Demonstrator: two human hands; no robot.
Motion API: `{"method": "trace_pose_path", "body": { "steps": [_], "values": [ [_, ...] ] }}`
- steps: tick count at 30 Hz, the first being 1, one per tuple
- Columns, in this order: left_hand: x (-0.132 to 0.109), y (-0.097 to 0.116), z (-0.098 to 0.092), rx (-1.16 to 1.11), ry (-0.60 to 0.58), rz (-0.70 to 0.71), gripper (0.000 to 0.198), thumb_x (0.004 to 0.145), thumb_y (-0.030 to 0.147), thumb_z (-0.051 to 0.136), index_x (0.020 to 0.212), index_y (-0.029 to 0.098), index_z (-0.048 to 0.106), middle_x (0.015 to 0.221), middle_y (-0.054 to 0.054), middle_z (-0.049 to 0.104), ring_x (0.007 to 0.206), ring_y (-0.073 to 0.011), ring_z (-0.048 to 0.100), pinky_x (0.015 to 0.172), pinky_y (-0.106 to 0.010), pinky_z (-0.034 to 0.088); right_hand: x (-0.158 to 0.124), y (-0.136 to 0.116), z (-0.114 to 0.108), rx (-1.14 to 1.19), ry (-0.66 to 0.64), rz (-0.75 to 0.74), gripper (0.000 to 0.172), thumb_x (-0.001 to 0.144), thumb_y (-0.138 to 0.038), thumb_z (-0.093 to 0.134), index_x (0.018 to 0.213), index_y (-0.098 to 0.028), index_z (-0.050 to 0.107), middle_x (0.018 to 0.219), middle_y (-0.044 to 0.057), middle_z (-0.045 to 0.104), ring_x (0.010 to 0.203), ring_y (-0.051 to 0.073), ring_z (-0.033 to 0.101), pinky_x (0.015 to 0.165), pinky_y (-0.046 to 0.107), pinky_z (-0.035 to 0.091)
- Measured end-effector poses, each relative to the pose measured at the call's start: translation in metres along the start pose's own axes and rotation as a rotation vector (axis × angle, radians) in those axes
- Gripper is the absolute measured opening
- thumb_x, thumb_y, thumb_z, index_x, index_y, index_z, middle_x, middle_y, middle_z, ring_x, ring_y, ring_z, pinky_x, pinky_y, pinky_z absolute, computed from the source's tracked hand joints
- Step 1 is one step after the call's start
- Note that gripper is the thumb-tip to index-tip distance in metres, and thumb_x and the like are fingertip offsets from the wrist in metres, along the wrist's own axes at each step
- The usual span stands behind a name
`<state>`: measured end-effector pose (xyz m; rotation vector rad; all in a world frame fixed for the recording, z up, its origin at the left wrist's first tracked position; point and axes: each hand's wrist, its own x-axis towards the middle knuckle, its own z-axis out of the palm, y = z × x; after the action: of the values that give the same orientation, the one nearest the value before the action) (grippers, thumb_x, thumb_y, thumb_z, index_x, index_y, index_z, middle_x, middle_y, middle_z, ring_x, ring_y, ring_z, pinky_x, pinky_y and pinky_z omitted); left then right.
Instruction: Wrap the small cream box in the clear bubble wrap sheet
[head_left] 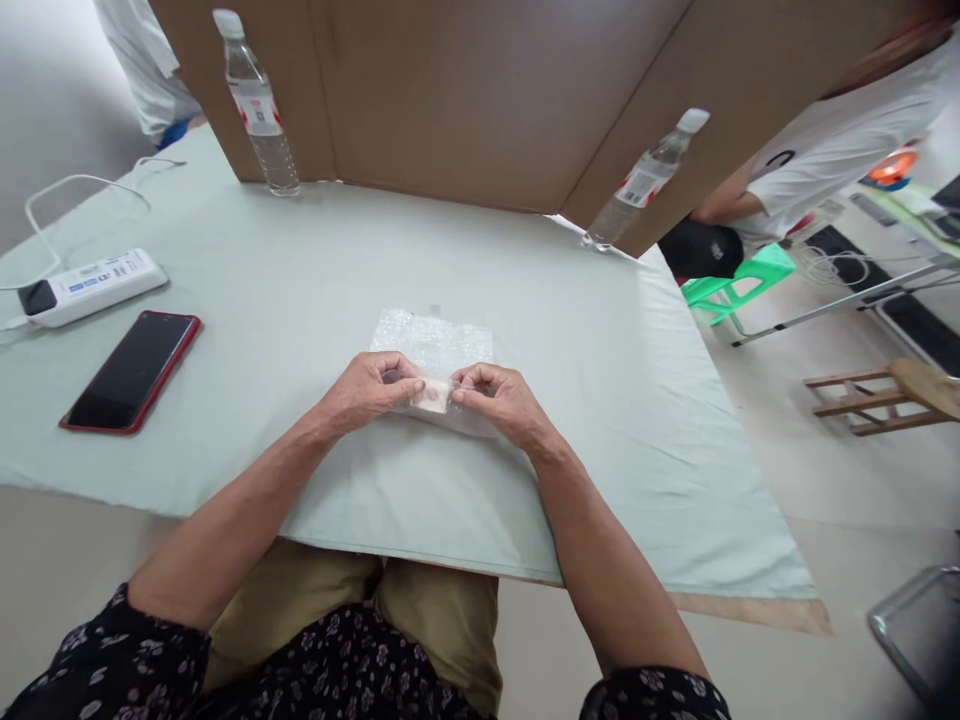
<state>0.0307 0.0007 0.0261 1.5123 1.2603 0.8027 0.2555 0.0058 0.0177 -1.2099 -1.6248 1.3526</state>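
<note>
A sheet of clear bubble wrap (pixel 433 340) lies on the pale green tablecloth in front of me. Its near part is folded up over a small, pale, block-like item (pixel 431 396), whose kind I cannot make out through the film. My left hand (pixel 373 388) pinches the wrap at the item's left side, thumb against fingers. At the right side of the item, my right hand (pixel 496 398) pinches the wrap in the same way. Both hands rest low over the table, close together, with the item between their fingertips.
On the left lie a phone (pixel 131 370) with a red case and a white power strip (pixel 94 287) with cables. Two water bottles (pixel 261 115) (pixel 637 190) stand before a cardboard screen (pixel 465 100). Beyond it, at right, a person (pixel 817 150) sits near a green stool (pixel 742 282).
</note>
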Motion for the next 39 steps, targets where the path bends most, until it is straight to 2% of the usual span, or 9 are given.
{"method": "trace_pose_path", "body": {
  "steps": [5,10,15,18,23,26,29,33,39],
  "values": [
    [-0.001,-0.001,0.001,0.018,0.0,-0.023,0.021,0.073,0.037,0.071,0.071,0.017,0.067,0.079,-0.003,0.07,0.07,-0.0133,0.058,0.061,-0.023,0.042,-0.001,-0.001,-0.001,-0.033,-0.037,0.014,0.022,0.073,-0.034,0.072,0.068,-0.02,0.056,0.088,0.002,0.07,0.076,0.014,0.058,0.073,0.029,0.045],
    [-0.001,-0.001,0.002,0.022,-0.009,-0.042,0.021,0.074,0.038,0.071,0.072,0.017,0.068,0.076,-0.002,0.069,0.067,-0.0132,0.056,0.059,-0.024,0.041,-0.003,0.0,-0.004,-0.276,0.03,-0.017,0.015,0.078,-0.034,0.069,0.075,-0.021,0.062,0.082,0.002,0.07,0.075,0.017,0.061,0.071,0.032,0.047],
    [-0.002,0.0,0.002,-0.006,-0.027,-0.067,0.021,0.074,0.038,0.072,0.075,0.017,0.067,0.081,-0.004,0.073,0.071,-0.0143,0.06,0.063,-0.025,0.043,-0.014,-0.014,0.0,-0.551,0.294,-0.415,0.003,0.088,-0.028,0.064,0.087,-0.025,0.066,0.093,0.004,0.072,0.088,0.021,0.066,0.082,0.038,0.049],
    [-0.002,0.001,0.003,-0.014,-0.021,-0.076,0.023,0.072,0.039,0.072,0.073,0.017,0.065,0.079,-0.003,0.071,0.068,-0.0138,0.059,0.061,-0.025,0.043,-0.02,-0.02,0.006,-0.706,0.26,-0.595,0.007,0.092,-0.026,0.063,0.088,-0.025,0.068,0.093,0.003,0.073,0.09,0.021,0.066,0.083,0.038,0.046],
    [-0.002,-0.003,0.002,-0.024,-0.008,-0.056,0.021,0.073,0.037,0.069,0.073,0.017,0.063,0.083,-0.003,0.071,0.072,-0.0135,0.059,0.063,-0.025,0.043,-0.02,-0.015,0.011,-0.858,0.135,-0.725,0.008,0.093,-0.023,0.062,0.092,-0.024,0.07,0.091,0.002,0.074,0.086,0.019,0.065,0.083,0.037,0.042],
    [-0.002,-0.006,0.002,-0.041,-0.001,-0.073,0.02,0.073,0.035,0.068,0.071,0.017,0.06,0.091,-0.003,0.072,0.075,-0.0133,0.06,0.065,-0.025,0.043,-0.018,-0.01,0.008,-0.89,0.153,-0.695,0.007,0.092,-0.025,0.065,0.097,-0.022,0.069,0.098,0.004,0.075,0.091,0.021,0.065,0.084,0.038,0.042],
    [-0.003,-0.007,0.002,-0.05,0.002,-0.112,0.021,0.072,0.035,0.069,0.07,0.017,0.058,0.094,-0.003,0.071,0.073,-0.0126,0.059,0.062,-0.025,0.042,-0.017,-0.006,0.004,-0.871,0.181,-0.539,0.021,0.09,-0.031,0.067,0.109,-0.022,0.066,0.114,0.009,0.073,0.102,0.026,0.066,0.086,0.039,0.043],
    [-0.003,-0.007,0.001,-0.053,0.007,-0.161,0.022,0.071,0.036,0.07,0.071,0.017,0.059,0.091,-0.003,0.07,0.07,-0.0121,0.057,0.061,-0.024,0.041,-0.016,-0.003,0.004,-0.706,0.177,-0.314,0.018,0.091,-0.03,0.063,0.107,-0.024,0.063,0.084,0.001,0.073,0.076,0.019,0.066,0.08,0.035,0.047],
    [-0.001,-0.006,0.0,-0.036,-0.003,-0.18,0.023,0.068,0.038,0.067,0.07,0.017,0.058,0.086,-0.003,0.067,0.066,-0.0116,0.054,0.058,-0.024,0.039,-0.008,0.009,0.01,-0.678,0.279,-0.395,0.009,0.092,-0.028,0.062,0.097,-0.023,0.066,0.08,0.001,0.072,0.075,0.018,0.066,0.08,0.034,0.047]
  ]
}}
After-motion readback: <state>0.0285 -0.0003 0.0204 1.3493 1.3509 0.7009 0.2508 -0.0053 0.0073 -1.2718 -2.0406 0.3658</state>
